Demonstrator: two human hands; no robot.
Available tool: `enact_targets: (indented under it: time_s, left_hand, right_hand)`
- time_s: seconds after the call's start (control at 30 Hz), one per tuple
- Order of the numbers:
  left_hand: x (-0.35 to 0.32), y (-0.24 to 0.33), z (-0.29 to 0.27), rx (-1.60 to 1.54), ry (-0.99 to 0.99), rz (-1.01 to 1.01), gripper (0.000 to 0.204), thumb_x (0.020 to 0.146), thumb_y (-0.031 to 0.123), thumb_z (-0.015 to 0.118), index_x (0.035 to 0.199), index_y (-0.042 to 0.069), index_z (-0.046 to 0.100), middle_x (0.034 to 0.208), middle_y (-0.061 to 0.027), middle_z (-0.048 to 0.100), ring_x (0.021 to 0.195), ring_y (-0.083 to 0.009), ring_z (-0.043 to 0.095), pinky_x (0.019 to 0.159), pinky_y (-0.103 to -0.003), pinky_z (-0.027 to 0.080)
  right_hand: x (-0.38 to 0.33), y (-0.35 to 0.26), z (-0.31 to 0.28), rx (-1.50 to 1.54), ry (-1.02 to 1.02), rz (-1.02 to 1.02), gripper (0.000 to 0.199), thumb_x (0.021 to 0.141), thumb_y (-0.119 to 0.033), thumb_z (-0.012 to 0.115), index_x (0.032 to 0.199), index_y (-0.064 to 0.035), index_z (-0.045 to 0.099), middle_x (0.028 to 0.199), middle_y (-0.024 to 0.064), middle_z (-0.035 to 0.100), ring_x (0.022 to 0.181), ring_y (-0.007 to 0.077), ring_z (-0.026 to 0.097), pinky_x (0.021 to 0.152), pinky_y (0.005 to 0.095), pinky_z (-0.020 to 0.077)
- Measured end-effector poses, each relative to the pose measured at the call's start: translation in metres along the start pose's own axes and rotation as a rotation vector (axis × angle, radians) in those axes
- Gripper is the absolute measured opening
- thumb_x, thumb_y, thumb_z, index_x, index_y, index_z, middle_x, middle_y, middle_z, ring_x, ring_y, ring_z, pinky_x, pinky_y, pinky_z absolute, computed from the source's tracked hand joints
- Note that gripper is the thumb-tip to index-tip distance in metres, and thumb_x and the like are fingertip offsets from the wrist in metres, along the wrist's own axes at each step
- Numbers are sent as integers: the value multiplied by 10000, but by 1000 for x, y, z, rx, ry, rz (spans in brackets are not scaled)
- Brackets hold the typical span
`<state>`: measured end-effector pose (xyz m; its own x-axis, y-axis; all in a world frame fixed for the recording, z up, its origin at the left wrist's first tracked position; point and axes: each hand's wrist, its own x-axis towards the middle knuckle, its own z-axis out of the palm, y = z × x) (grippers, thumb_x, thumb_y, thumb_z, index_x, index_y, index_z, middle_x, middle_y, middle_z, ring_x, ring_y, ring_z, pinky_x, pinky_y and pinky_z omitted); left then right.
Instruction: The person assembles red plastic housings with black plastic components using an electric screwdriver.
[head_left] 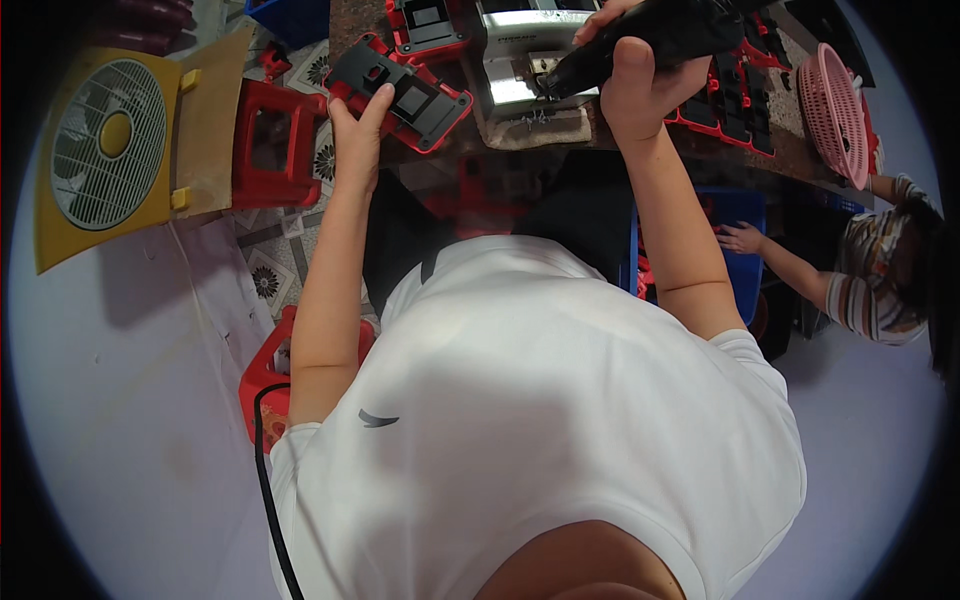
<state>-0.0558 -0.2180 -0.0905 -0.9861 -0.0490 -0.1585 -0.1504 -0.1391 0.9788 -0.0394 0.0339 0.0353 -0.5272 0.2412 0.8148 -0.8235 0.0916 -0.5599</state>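
Observation:
At the work table's near left edge, my left hand (362,130) grips a red and black plastic housing (408,92), thumb on its black top face. My right hand (645,95) is wrapped round a black electric screwdriver (650,45) with a tapered nose. The tool's tip points left and down, over a pile of small silver screws (537,118). These lie at the near end of a shiny metal-fronted device (520,60). Whether the tip touches a screw, I cannot tell. Another red and black housing (427,22) lies just beyond the held one.
More red and black housings (735,105) lie on the right, near a pink plastic basket (835,115). A co-worker's hand (740,238) reaches over a blue bin (742,275) at the right. On the left stand a yellow box fan (108,140) and a red stool (305,145).

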Motion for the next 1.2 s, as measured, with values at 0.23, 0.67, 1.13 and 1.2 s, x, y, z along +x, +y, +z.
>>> enact_targets:
  time_s: [0.23, 0.67, 1.13, 1.2]
  left_hand:
    - [6, -12, 0, -165, 18, 24, 535, 835, 216, 742, 1186, -8, 405, 1181, -141, 513, 1088, -196, 532, 948, -329, 444]
    - [1, -18, 0, -120, 52, 139, 587, 813, 214, 745, 1218, -14, 387, 1195, -141, 507, 1110, -205, 505, 993, -333, 388]
    - [3, -18, 4, -158, 23, 163, 593, 808, 207, 750, 1229, -18, 398, 1188, -128, 514, 1080, -187, 520, 969, -323, 414]
    - [1, -18, 5, -156, 22, 180, 594, 809, 200, 750, 1233, -17, 396, 1190, -126, 514, 1083, -186, 519, 969, -322, 414]
  right_hand:
    - [31, -2, 7, 83, -90, 307, 358, 941, -352, 628, 1034, -37, 486, 738, 61, 589, 545, 114, 553, 484, 267, 473]
    - [0, -13, 66, 179, -96, 135, 508, 906, -359, 670, 1198, -7, 450, 847, 112, 608, 672, 155, 596, 555, 274, 516]
    - [3, 34, 81, 428, -278, -146, 356, 894, -104, 672, 1141, 4, 439, 835, 90, 604, 594, 126, 561, 540, 243, 467]
    - [7, 31, 78, 740, -133, 65, 421, 904, -255, 689, 1138, -6, 444, 820, 94, 604, 578, 137, 566, 533, 247, 484]
